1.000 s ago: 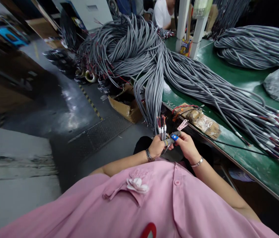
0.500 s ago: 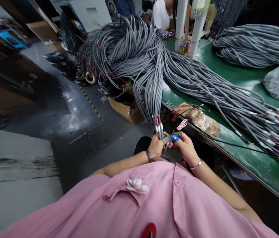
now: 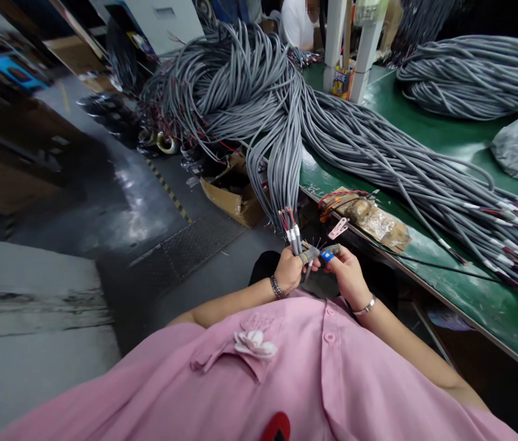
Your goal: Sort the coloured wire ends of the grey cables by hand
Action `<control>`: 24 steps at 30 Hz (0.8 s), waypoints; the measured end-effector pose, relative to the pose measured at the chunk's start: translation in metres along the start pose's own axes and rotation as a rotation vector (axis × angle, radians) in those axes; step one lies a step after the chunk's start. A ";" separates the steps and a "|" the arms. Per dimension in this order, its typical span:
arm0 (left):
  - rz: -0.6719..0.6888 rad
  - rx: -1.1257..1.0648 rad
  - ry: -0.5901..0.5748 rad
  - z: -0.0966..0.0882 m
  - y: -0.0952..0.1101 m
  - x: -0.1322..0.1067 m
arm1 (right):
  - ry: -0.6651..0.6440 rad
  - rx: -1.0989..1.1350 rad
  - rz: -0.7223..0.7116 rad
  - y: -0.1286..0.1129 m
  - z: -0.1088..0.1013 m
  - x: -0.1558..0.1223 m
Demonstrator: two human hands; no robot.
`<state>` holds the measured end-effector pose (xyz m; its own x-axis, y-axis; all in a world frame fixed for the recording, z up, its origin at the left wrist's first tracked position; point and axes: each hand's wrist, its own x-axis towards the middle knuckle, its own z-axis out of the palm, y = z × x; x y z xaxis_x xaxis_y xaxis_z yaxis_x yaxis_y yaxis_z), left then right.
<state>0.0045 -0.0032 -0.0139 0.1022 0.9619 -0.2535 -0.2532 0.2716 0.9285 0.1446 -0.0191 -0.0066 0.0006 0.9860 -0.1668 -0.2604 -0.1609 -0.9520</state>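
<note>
My left hand (image 3: pixel 289 271) is closed around several grey cables (image 3: pixel 296 243), whose ends show white wraps and thin coloured wires. A grey covering sits on its thumb. Close beside it, my right hand (image 3: pixel 345 269) is pinched at the fine wires (image 3: pixel 316 244) of a cable end between the two hands. Blue tape and a grey finger covering are on the right fingers. The exact wire in the right fingertips is too small to make out. Just beyond the hands hangs a bundle of grey cables (image 3: pixel 285 165) off the table edge.
A large heap of grey cables (image 3: pixel 235 79) lies across the green table (image 3: pixel 465 245), with a coil (image 3: pixel 479 76) at the back right. A pink clip (image 3: pixel 338 228) and taped wooden block (image 3: pixel 378 223) are at the edge. An opened cardboard box (image 3: pixel 235 199) stands below. Someone in white sits behind.
The fine wires between my hands have spread apart and show more clearly. Both hands stay in nearly the same place, and the view has shifted slightly.
</note>
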 end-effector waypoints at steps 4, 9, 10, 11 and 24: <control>0.012 0.030 -0.029 0.001 -0.001 -0.001 | -0.081 0.028 0.006 -0.006 0.004 0.001; 0.001 0.023 -0.026 0.001 -0.001 0.000 | -0.056 0.039 -0.005 -0.004 0.006 0.002; 0.003 0.015 -0.021 0.001 -0.001 0.000 | -0.046 0.036 -0.005 -0.002 0.006 0.002; 0.007 0.005 -0.015 0.001 -0.001 0.001 | -0.028 0.030 -0.005 0.000 0.006 0.002; -0.107 -0.101 -0.208 -0.008 0.020 0.010 | 0.130 0.284 0.067 0.009 -0.032 0.028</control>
<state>-0.0076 0.0120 -0.0004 0.3268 0.9032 -0.2782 -0.3243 0.3837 0.8646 0.1728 0.0052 -0.0282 0.0924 0.9568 -0.2755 -0.5229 -0.1888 -0.8312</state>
